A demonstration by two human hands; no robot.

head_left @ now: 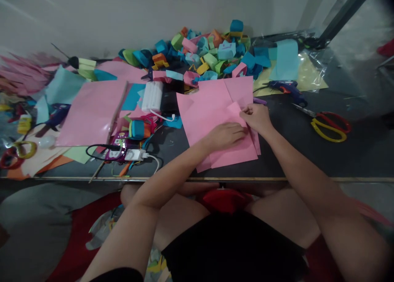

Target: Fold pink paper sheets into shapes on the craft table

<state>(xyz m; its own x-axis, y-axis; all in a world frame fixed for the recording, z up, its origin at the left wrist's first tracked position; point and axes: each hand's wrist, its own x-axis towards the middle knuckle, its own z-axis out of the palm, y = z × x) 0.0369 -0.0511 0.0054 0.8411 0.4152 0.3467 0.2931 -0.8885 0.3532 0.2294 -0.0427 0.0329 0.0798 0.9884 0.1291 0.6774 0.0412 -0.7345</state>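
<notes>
Several pink paper sheets (205, 107) lie overlapped on the dark table in front of me. My left hand (227, 136) rests flat on the sheets, fingers stretched to the right. Just above and to its right, my right hand (256, 117) pinches the edge of a smaller pink paper piece (234, 108) that lies on top. My right fingertips partly cover that edge. A purple object (260, 101) pokes out behind the right hand. To the right are scissors (331, 127) with one red and one yellow handle, closed, and a blue glue gun (287, 90).
Behind the sheets sits a heap of small colourful paper pieces (212, 54) against the wall. At left are a white power bank (152, 96) with a cable, a pink sheet pack (92, 109), and more scissors (26, 150). The table edge (172, 178) runs before my lap.
</notes>
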